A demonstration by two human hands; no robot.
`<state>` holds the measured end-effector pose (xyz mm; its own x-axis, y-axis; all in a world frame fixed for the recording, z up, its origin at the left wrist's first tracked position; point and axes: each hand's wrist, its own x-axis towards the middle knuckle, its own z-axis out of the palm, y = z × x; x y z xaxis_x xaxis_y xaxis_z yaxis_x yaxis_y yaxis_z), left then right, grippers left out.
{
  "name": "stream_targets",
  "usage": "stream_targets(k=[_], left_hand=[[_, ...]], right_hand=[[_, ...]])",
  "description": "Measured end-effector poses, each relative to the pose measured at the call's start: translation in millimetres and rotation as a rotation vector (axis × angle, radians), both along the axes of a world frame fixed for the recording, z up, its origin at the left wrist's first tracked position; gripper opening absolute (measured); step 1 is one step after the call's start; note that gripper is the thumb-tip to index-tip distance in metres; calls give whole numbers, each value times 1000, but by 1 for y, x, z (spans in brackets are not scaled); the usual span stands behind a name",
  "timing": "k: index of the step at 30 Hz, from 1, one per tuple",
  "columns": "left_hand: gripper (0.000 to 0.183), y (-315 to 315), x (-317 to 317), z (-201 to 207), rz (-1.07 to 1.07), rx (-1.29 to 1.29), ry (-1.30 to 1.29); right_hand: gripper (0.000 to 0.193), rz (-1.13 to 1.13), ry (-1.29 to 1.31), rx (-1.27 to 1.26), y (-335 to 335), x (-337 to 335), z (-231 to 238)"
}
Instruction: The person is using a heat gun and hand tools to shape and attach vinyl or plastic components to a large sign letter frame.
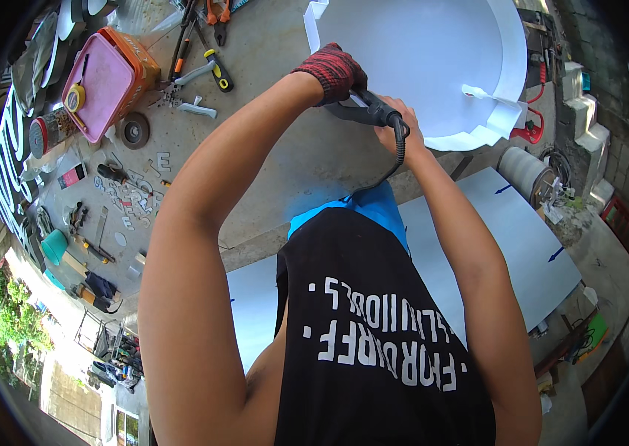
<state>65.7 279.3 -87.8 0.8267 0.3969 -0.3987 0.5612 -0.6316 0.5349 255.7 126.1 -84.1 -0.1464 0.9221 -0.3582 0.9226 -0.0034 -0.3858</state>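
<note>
Forearms rise from the lower edge to the concrete bench point(284, 163), over two white sheets point(522, 238) lying lower down beside the body. Left hand point(334, 72), in a red-black knit glove, is clenched over the front of a black corded hand tool point(374, 111) — prob. a soldering iron or hot cutter, can't tell which. Right hand point(401, 128), bare, grasps the rear of the tool where the coiled cord leaves it. Tool tip sits at the near rim of the big white curved form point(433, 67), a flat face w/ an upright white strip wall around it.

Step in hand, as I judge it: working the seam where strip meets face, at the near edge. Next move calls for both hands steady and the tip kept tight on that joint — a slip would mar the white face.

Counts, farther left on the bench: one pink-lidded orange box point(110, 78) w/ one yellow tape measure point(75, 97) on it, one grinder disc point(134, 130), one yellow-handled screwdriver point(218, 70), one pair of orange pliers point(218, 13).
</note>
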Motion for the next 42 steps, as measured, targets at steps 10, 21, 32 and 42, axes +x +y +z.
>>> stream_targets(k=[10,21,32,42], left_hand=[[42,0,1,-3,-22,6,0],[41,1,1,0,-21,-13,22],[40,1,1,7,-2,-14,28],[37,1,1,0,-36,19,11]], right_hand=[[58,-15,9,19,0,-2,1],[59,-15,12,13,0,0,-3],[60,-17,10,3,-1,0,-1],[62,-11,17,21,0,0,-3]])
